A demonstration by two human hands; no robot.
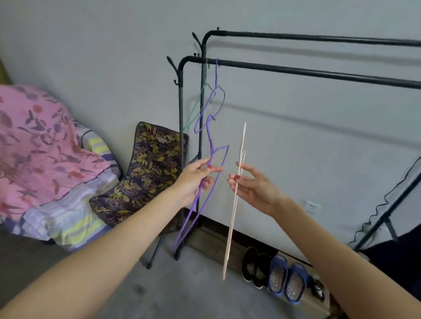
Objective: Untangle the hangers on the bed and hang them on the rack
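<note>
left hand point(196, 176): pinching thin purple wire hanger point(205, 183), at 9 o'clock of right
right hand point(254, 187): fingers gripping pale pink wire hanger point(234, 203)
black metal rack point(303, 70): holding hung purple hanger point(212, 104) at 12 o'clock

A pale grey wall point(101, 36) backs a folding chair point(154, 162). Slippers point(286, 279) sit on the grey floor point(176, 299). A socket point(312, 207) is low on the wall.

Rack point(303, 70): black bars; on it one purple hanger point(216, 97) and one green hanger point(197, 106), with a second purple hanger point(198, 199) and a pale pink hanger point(234, 208) in front. Blanket point(33, 148): pink, purple and red floral print, over a sheet point(66, 216) striped lilac, white and yellow; folding chair point(154, 162) dark with yellow leaf print. Wall point(89, 47) pale grey; shoes point(256, 266) black, sandals point(286, 279) blue; fingernails point(209, 167) red.
</note>
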